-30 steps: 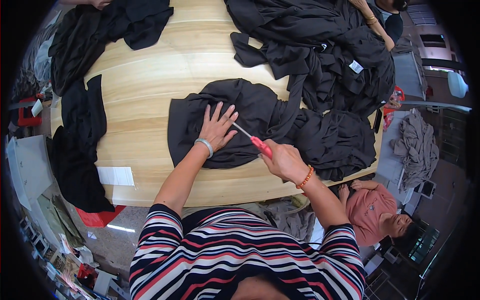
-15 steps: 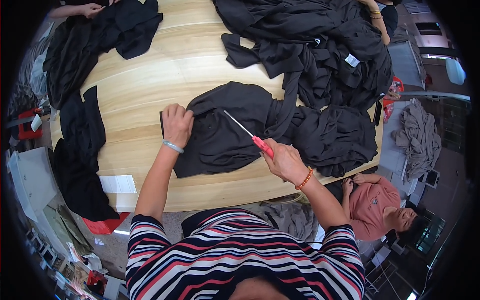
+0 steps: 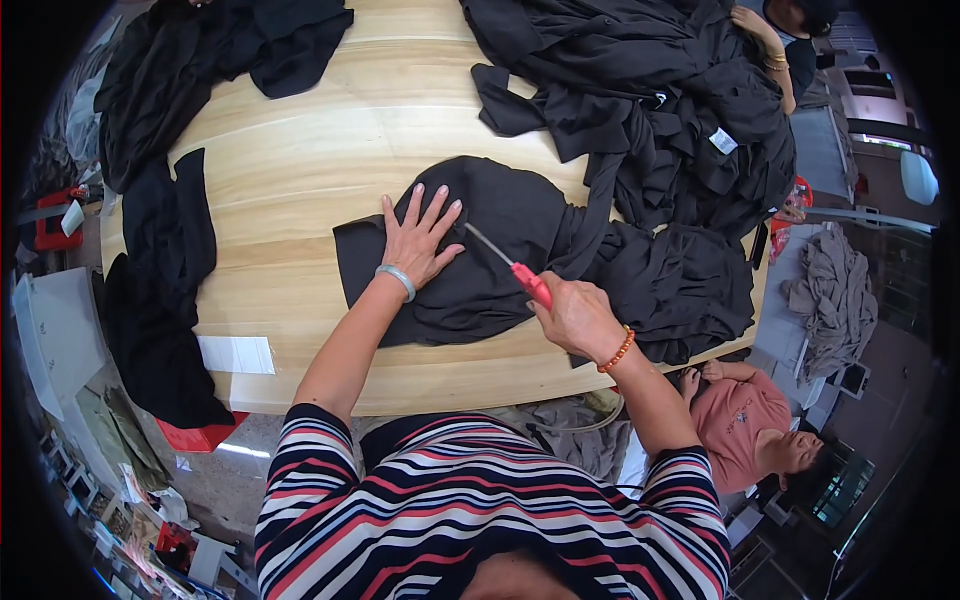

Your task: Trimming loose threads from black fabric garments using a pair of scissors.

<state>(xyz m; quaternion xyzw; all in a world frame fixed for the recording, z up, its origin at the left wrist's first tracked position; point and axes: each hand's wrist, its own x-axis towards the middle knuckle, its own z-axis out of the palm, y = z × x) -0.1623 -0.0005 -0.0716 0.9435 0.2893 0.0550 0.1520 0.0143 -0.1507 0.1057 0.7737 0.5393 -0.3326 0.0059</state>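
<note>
A dark garment [image 3: 512, 195] lies spread on the wooden table in front of me. My left hand [image 3: 413, 245] rests flat on it with the fingers spread, pressing the cloth near its left part. In my right hand [image 3: 580, 315] is a red-handled tool [image 3: 530, 284] with a thin metal shaft, like a screwdriver. The shaft slants up and left over the garment, its tip beside my left fingers. Whether the tip touches the cloth I cannot tell. The garment runs on to the right into a bunched dark part [image 3: 680, 285].
A big heap of dark clothes [image 3: 640, 60] covers the table's far right, where another person's arm [image 3: 770, 50] reaches in. More dark clothes [image 3: 160, 225] hang along the left edge. White paper [image 3: 236, 354] lies near the front left. A person in pink [image 3: 745, 420] is at the right.
My left hand has moved right and opened from a curled grip at the garment's edge to lie flat on it. The tool's tip now sits close beside that hand.
</note>
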